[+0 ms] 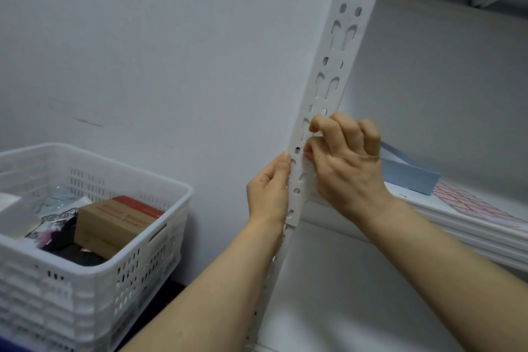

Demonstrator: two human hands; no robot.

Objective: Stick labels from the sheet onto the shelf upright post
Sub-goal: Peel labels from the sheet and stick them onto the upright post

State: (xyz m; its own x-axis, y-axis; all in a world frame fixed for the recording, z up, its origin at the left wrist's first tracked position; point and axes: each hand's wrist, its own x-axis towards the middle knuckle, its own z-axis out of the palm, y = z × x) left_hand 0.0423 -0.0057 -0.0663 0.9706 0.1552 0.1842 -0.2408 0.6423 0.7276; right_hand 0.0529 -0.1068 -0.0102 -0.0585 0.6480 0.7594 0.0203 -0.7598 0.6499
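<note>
- Shelf upright post (331,77): white, slotted, seen running from 6 o'clock up to 1 o'clock of the frame, against the wall.
- Left hand (268,188): the post is gripped from its 9 o'clock side — thumb laid flat along the front edge, fingers hidden behind the post.
- Right hand (345,163): fingers tightly curled, index tip and thumb tip pressed on the post face just at 1 o'clock of the left thumb. Whether a label is pinched there cannot be told — too small, white on white.
- Label sheet (471,203): red-outlined labels, laid flat on the shelf (457,226) at 4 o'clock of the right hand, well apart from both hands.
- Blue box (408,174): on the same shelf, just behind the right hand, touching the sheet's far end.
- White basket (94,271): at 8 o'clock of the frame; a cardboard box (114,220) and dark items are held inside.
</note>
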